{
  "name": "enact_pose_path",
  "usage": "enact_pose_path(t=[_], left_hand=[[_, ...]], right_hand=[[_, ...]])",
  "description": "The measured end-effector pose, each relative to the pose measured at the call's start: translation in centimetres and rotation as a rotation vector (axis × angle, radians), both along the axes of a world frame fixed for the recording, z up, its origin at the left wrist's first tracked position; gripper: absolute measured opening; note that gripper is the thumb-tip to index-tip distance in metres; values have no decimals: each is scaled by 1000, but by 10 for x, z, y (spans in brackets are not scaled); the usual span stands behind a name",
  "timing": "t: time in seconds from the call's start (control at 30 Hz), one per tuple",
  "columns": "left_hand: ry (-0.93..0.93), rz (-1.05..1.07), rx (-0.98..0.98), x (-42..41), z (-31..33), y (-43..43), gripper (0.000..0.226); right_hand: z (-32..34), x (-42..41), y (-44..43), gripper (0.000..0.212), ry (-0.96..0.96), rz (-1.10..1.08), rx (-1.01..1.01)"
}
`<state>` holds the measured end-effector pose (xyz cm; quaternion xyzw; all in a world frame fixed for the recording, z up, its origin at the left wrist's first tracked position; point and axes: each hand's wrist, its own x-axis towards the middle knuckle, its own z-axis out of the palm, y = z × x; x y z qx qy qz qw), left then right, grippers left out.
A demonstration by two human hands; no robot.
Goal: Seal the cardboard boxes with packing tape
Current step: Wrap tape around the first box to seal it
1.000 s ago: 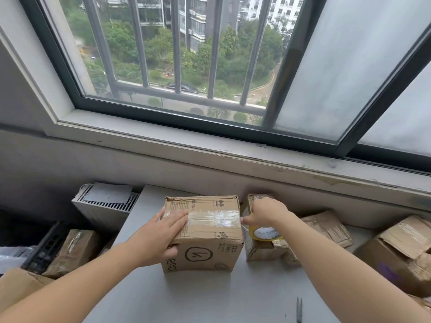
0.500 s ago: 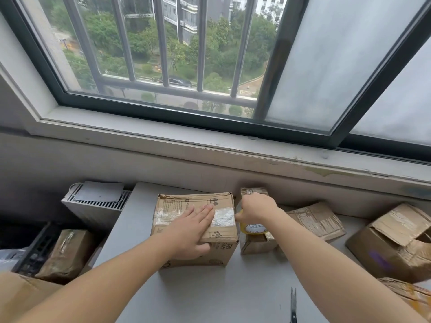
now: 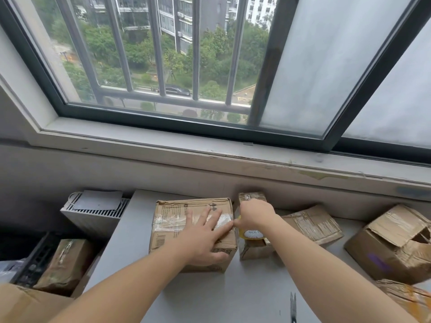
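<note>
A closed cardboard box [image 3: 172,217] stands on the grey table [image 3: 245,287] below the window. A strip of clear tape [image 3: 225,221] runs across its top. My left hand [image 3: 205,234] lies flat on that strip, fingers spread toward the box's right edge. My right hand [image 3: 253,215] grips a roll of packing tape [image 3: 253,234] with a white core label, held just off the box's right edge. The tape runs from the roll onto the box top.
A small box [image 3: 251,249] stands behind the roll. Flattened cardboard [image 3: 312,223] and an open torn box [image 3: 394,245] lie to the right. Scissors [image 3: 293,306] rest at the table's near edge. A white radiator [image 3: 93,213] and more boxes [image 3: 65,264] sit left of the table.
My left hand slid from the box's front left to the right along the taped top. My right hand stayed by the box's right edge with the roll. The view shifted.
</note>
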<state>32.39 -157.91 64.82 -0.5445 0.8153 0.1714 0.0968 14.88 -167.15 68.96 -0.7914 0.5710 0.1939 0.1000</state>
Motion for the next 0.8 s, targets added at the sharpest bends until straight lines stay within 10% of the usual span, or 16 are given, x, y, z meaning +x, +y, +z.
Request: enact_pose_path(t=[0.37, 0.5, 0.8], left_hand=[[-134, 8, 198, -3, 32, -57, 133], [-146, -69, 128, -11, 31, -63, 116], [369, -5, 57, 34, 78, -50, 91]], right_hand=[[-2, 1, 16, 44, -71, -23, -96], [-5, -4, 22, 41, -82, -32, -114], [65, -32, 4, 66, -676, -189, 34]])
